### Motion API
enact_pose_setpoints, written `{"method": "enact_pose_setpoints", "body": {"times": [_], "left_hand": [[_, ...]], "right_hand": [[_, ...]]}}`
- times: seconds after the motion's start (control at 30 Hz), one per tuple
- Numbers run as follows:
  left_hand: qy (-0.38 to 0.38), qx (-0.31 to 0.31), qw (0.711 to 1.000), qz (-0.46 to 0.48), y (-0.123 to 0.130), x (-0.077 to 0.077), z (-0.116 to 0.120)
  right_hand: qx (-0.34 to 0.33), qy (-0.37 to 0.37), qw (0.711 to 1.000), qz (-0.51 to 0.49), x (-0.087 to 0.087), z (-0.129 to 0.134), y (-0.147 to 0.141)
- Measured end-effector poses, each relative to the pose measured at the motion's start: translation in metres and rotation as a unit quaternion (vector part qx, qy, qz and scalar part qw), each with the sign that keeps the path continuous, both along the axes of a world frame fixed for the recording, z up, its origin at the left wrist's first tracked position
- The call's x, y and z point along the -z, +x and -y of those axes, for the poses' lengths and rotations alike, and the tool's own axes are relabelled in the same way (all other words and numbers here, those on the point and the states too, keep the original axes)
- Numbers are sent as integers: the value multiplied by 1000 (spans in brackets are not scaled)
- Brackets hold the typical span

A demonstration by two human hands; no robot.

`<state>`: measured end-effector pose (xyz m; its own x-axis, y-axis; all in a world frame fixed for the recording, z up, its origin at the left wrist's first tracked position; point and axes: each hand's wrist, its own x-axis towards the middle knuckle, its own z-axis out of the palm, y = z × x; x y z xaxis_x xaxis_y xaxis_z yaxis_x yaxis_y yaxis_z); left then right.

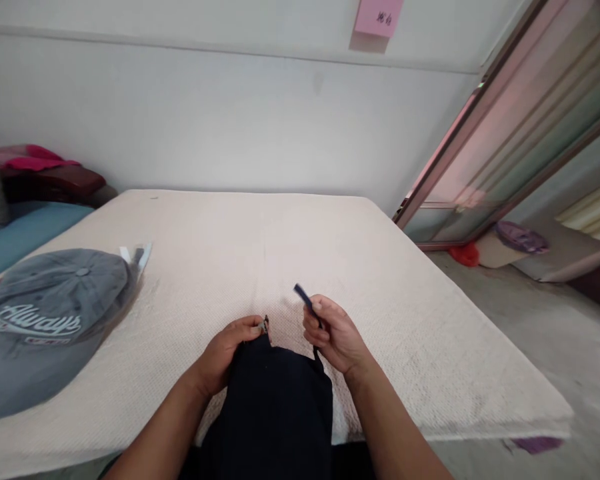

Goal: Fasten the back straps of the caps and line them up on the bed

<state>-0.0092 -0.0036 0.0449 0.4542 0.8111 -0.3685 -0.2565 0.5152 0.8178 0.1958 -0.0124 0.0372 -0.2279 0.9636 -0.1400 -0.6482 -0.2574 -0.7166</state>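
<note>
Dark cloth (280, 413) is held over a pale textured surface (260, 233) beside a wall (205, 113).

Soft, fairly bright light spreads over the wall (205, 113) and table (265, 247); its source cannot be told. The note (379, 17), top right of centre, casts a soft shadow. The dark cloth (277, 413), bottom centre, loses detail. Wide-angle distortion stretches the cap (65, 307), lower left, whose right edge smears.
</note>
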Motion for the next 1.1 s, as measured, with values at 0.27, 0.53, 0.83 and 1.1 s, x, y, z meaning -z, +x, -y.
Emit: {"method": "enact_pose_setpoints", "body": {"times": [0.27,0.53,0.83,1.1], "left_hand": [[58,34,996,-59,7,2,-2],[71,74,994,-49,8,6,2],[83,56,995,-16,3,-2,2],[52,28,998,-15,0,12,0]], "right_hand": [[-60,4,995,80,-2,6,-26],[-90,21,989,114,-4,12,-30],[-84,10,992,91,-2,6,-15],[-86,4,989,122,1,6,-16]]}}
